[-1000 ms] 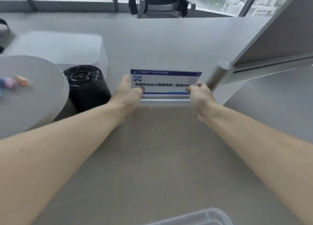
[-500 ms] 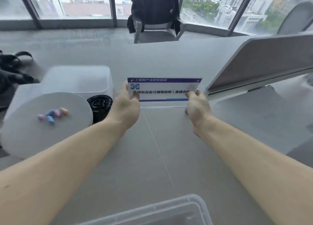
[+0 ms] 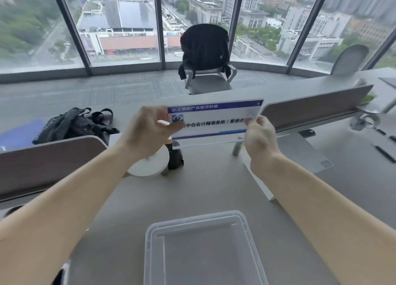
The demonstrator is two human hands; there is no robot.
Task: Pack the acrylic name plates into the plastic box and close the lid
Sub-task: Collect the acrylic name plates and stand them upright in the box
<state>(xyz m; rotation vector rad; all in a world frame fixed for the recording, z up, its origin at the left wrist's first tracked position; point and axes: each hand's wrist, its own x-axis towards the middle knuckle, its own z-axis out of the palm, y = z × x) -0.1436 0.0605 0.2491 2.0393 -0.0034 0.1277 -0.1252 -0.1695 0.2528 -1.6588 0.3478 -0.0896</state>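
Observation:
An acrylic name plate [image 3: 212,124] with a blue-and-white printed card is held up in the air above the far part of the desk, slightly tilted. My left hand [image 3: 147,132] pinches its left end and my right hand [image 3: 260,140] grips its right end. A clear plastic box [image 3: 205,248] stands open and empty on the desk near me, below the plate. No lid is in sight.
A white round disc [image 3: 150,163] and a black roll [image 3: 174,156] sit under my left hand. Desk dividers [image 3: 49,158] [image 3: 315,104] stand left and right. A black bag [image 3: 72,124], a chair with a dark backpack [image 3: 204,55] and windows lie beyond.
Both hands have lifted the name plate off the desk and raised it. The head view has tilted up and back, bringing the plastic box fully into sight.

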